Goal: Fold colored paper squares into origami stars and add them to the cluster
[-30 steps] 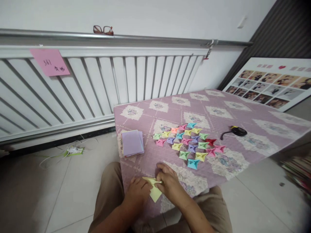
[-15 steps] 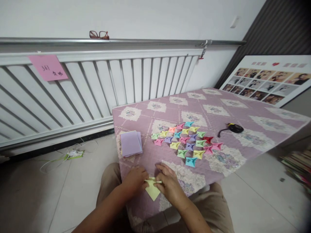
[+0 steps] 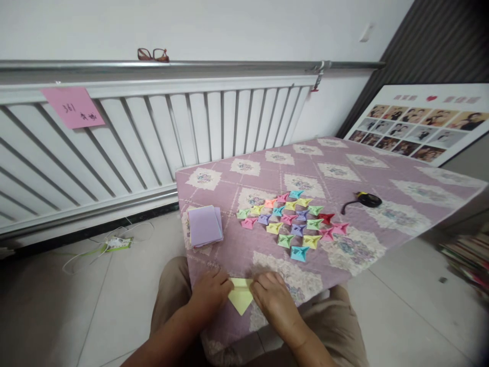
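Note:
A sheet of pale yellow paper (image 3: 241,296) lies at the table's near edge, folded so that one point faces me. My left hand (image 3: 212,291) grips its left corner, fingers curled on the tabletop. At the opposite corner my right hand (image 3: 272,294) holds the paper, its fingers bent over the edge. Between the hands the flat upper band of the sheet shows. Farther off are several small folded paper pieces (image 3: 299,253) in blue, green, yellow, pink and purple, set out in slanting rows. A stack of purple paper (image 3: 204,226) rests to the left.
The table (image 3: 229,191) wears a pink floral cloth. A black corded object (image 3: 369,200) lies toward its right side. Behind stands a white radiator (image 3: 229,122) with a pink note (image 3: 72,107) and glasses (image 3: 153,54) on the pipe. A photo board (image 3: 420,125) leans at the right.
My right hand has moved slightly right and its fingers have come down to the paper's right corner. The paper's upper band now shows more openly between the hands.

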